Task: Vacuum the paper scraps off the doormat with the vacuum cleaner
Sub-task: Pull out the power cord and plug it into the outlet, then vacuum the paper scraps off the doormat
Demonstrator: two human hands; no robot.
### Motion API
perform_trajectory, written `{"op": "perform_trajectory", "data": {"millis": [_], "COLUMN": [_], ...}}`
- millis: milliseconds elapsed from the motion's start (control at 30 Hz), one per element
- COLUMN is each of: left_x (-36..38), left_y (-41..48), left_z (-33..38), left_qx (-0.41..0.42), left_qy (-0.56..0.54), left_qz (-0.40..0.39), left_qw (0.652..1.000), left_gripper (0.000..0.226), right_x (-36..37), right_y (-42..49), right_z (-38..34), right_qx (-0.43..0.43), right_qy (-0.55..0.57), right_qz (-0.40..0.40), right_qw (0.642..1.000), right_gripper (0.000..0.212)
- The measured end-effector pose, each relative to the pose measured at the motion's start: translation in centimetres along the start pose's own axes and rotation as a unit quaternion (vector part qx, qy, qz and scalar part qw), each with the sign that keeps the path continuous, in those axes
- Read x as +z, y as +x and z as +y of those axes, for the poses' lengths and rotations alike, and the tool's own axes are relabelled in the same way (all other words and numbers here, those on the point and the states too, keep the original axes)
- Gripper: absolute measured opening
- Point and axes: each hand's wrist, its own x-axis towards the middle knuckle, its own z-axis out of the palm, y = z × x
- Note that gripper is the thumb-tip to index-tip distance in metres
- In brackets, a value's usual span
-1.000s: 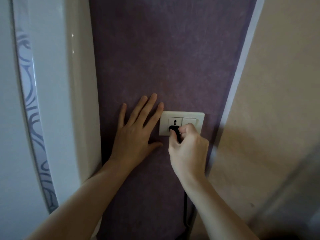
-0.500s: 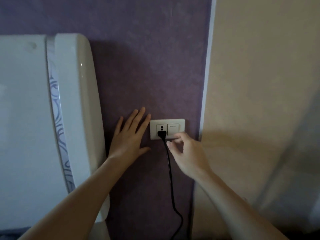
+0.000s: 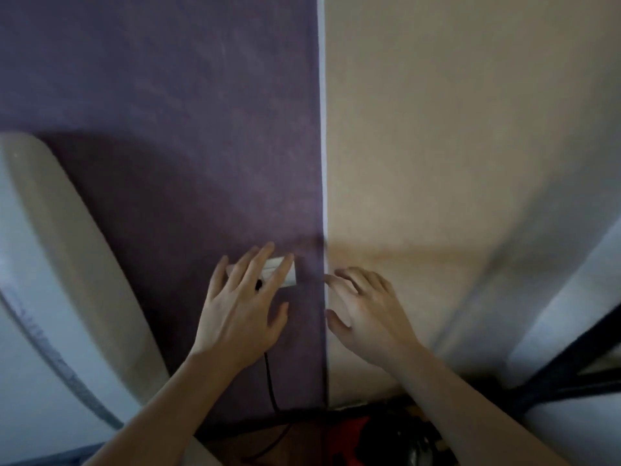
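Head cam here, and it's pretty smeared, so take this with a pinch of salt. Our left hand (image 3: 240,314) lies flat with its fingers spread across the socket plate (image 3: 291,279), just at 7 o'clock from the middle of the shot. We reckon it's there to brace against the purple wall (image 3: 168,146) around the plug (image 3: 258,284), which only peeks out as a dark dot between two fingers. Our right hand (image 3: 369,314) hangs just beside it at 5 o'clock, in front of the beige wall (image 3: 470,146), with its fingers loosely bent and nothing in them. Neither hand is gripping anything.

A black cord (image 3: 268,381) drops out from under the left palm toward 6 o'clock. Down at that edge there's a red and black lump we take to be the vacuum cleaner (image 3: 346,432), but it's dark, cut off, and partly behind the right forearm. We can't tell if the plug is fully seated, since the fingers cover most of the plate. No doormat or paper scraps anywhere in the shot. A white appliance (image 3: 67,264) fills 9 o'clock.
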Motion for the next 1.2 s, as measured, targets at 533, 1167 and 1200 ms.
{"op": "perform_trajectory", "data": {"millis": [533, 1167, 1200], "left_x": [-28.3, -27.1, -26.3], "left_y": [9.0, 13.8, 14.5], "left_z": [7.4, 19.3, 20.6], "left_qx": [0.073, 0.155, 0.157], "left_qy": [-0.138, -0.227, -0.241], "left_qz": [-0.136, -0.179, -0.190], "left_qw": [0.978, 0.945, 0.939], "left_gripper": [0.070, 0.066, 0.067], "right_x": [-35.1, -38.2, -37.8], "right_y": [-1.6, -12.8, -13.2], "right_z": [-4.8, 3.8, 5.4], "right_qx": [0.174, 0.333, 0.342], "right_qy": [-0.056, -0.092, -0.087], "right_qz": [-0.093, -0.047, -0.047], "right_qw": [0.979, 0.937, 0.934], "right_gripper": [0.059, 0.059, 0.059]}}
